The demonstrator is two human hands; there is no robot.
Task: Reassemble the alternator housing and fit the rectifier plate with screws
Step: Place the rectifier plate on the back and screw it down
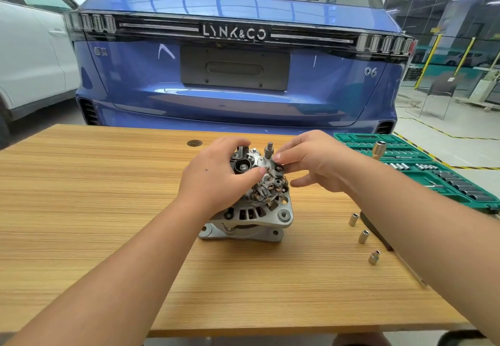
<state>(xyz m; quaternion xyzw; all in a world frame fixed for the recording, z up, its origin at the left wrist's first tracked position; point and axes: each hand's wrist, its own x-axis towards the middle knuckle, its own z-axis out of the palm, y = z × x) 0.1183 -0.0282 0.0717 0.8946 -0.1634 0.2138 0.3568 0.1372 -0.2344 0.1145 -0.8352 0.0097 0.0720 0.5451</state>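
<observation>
A blue car [238, 56] stands behind a wooden table [108, 210]. Mid-table sits the alternator [257, 210]. The left hand [216, 178] curls over its top, gripping it; the right hand [311, 161] pinches the rectifier plate [273, 183]. Three sockets [363, 236] lie nearby.

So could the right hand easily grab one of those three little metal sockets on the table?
Probably yes. The sockets stand in the open beside the right forearm; the right hand would first have to let go of the alternator.
</observation>
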